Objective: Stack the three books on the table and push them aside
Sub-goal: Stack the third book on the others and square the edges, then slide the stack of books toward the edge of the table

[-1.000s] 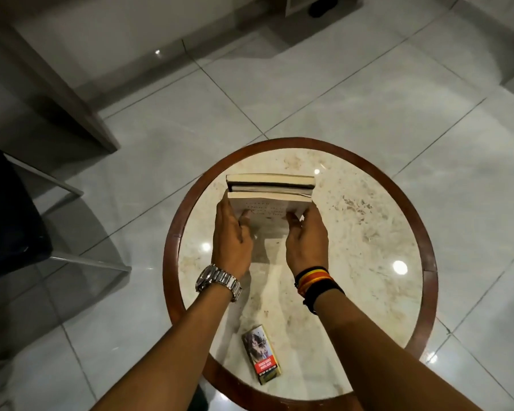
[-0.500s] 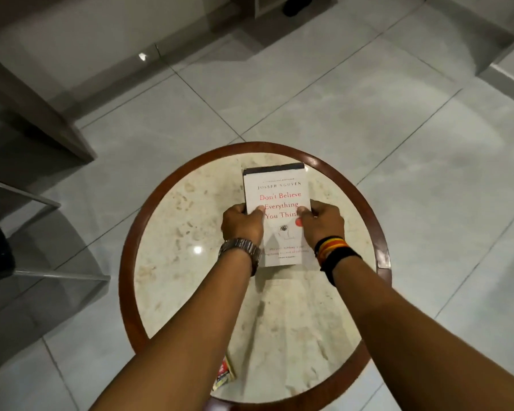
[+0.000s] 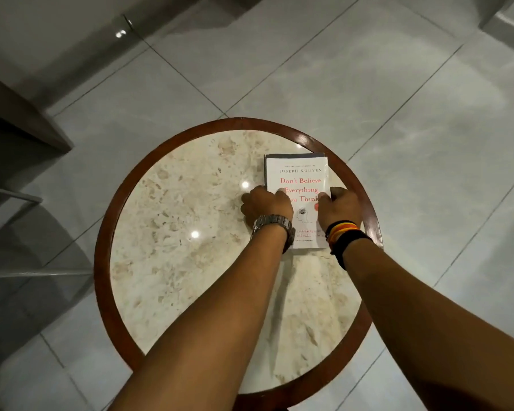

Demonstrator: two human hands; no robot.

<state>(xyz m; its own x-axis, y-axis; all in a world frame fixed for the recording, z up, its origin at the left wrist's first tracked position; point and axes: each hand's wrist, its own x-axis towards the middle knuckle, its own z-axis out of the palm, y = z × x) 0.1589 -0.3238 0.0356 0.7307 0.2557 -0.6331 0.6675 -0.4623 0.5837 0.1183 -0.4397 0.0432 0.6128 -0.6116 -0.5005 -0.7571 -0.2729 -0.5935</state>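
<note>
Where both hands (image 3: 301, 207) press: books (image 3: 301, 176) between.

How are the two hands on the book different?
The left hand wears a silver metal watch; the right hand wears black, orange and yellow wristbands. The left grips the white paperback book at its left edge, the right at its right edge. Both press thumbs onto the cover.

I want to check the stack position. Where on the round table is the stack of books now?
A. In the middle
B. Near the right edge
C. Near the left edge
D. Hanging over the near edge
B: the stack of books lies close to the round table's right rim, between both hands.
</note>
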